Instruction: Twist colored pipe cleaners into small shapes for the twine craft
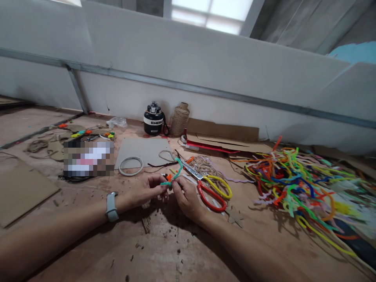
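Note:
Both hands meet over the middle of the table around a turquoise pipe cleaner [178, 166], its free end curling upward. My left hand [152, 188] pinches the turquoise piece's left end. Close beside it, my right hand [185, 194] has its fingers closed on the same pipe cleaner. A small orange fuzzy bit [168, 177] shows between the hands; whether it is joined to the turquoise one I cannot tell. Below my left hand hangs or lies a bundle of twine [146, 219], partly hidden by the fingers. Scissors [202, 181] with red and yellow handles lie just right of my right hand.
A tangled heap of coloured pipe cleaners [293, 184] covers the right side. Behind stand a black-and-white bottle [154, 121], a twine spool [179, 120] and cardboard strips [223, 133]. Leftward are a ring [131, 167], a grey board [138, 147] and a cardboard sheet [26, 192].

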A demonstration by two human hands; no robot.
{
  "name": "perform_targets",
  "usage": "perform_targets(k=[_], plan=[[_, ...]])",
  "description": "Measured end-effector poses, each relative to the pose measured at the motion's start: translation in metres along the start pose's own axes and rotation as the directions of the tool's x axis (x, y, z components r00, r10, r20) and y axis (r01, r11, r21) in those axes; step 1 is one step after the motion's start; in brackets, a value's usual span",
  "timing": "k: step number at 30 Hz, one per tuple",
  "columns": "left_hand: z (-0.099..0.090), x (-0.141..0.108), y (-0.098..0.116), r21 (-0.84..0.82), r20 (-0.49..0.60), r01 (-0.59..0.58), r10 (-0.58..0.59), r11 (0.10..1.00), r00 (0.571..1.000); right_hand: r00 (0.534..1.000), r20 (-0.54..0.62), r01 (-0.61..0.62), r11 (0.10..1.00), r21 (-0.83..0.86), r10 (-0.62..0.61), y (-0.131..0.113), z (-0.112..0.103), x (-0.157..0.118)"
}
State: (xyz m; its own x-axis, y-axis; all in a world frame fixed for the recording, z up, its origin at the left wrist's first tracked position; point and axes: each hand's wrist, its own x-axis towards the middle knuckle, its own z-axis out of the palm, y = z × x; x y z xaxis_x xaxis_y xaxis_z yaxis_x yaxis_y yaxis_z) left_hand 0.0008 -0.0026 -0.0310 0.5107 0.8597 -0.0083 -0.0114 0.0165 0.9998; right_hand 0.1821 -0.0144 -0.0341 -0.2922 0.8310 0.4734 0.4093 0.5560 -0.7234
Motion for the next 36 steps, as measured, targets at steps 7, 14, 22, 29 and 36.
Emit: perform_targets(k=[7, 14, 22, 29, 36], plan=[[0.001, 0.001, -0.002, -0.010, 0.042, -0.021, 0.021, 1.000, 0.999, 1.000, 0.020, -0.020, 0.999, 0.030, 0.019, 0.001, -0.001, 0.001], [-0.001, 0.005, -0.006, -0.112, -0.005, 0.037, -0.038, 0.993, 0.999, 0.988, -0.098, -0.097, 0.969, 0.227, 0.122, 0.006, 0.000, -0.002], [-0.007, 0.007, -0.006, -0.301, 0.047, 0.102, -0.092, 0.948, 0.995, 0.984, -0.117, 0.152, 0.980, 0.128, -0.137, 0.016, -0.010, 0.000], [-0.011, 0.007, -0.006, -0.331, 0.123, 0.121, -0.085, 0.936, 0.989, 0.913, 0.044, 0.400, 0.874, -0.276, -0.405, 0.026, -0.019, 0.007], [-0.011, 0.009, -0.003, -0.387, 0.151, 0.135, -0.082, 0.912, 0.985, 0.784, 0.106, 0.580, 0.663, -0.473, -0.611, 0.027, -0.021, 0.011]])
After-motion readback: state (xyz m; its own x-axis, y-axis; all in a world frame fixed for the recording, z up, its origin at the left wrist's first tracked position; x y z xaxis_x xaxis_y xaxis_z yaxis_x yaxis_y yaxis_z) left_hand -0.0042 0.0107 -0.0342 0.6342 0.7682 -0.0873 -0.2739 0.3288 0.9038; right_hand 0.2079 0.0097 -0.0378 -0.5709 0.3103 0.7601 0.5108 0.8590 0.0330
